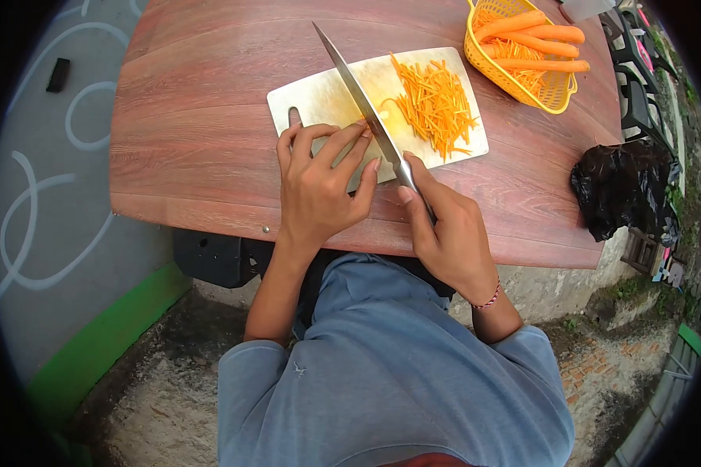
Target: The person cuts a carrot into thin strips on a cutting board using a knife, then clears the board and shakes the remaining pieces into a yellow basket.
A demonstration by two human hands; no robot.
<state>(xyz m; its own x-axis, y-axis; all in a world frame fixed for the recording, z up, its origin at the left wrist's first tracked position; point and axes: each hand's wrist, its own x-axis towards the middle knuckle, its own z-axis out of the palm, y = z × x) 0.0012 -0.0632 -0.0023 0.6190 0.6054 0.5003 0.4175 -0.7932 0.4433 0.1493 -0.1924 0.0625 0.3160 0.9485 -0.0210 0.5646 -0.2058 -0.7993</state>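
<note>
Right hand [444, 233] gripping one knife [358, 93], left hand [319, 183] flat on one cutting board [319, 97], four carrots [533, 39] basketed.

can't see the knife handle [422, 204], my right hand [444, 233] covers it; the basket [522, 93] at 1 o'clock gets clipped up top.

My left hand [319, 183] lies palm down with its 4 fingers [343, 144] spread and bent at the knuckles, thumb tucked out to the side, wrist straight. My right hand [444, 229] is closed in a firm grip, thumb [413, 206] pressed along the top. Both bare forearms angle back toward my chest, elbows bent.
</note>
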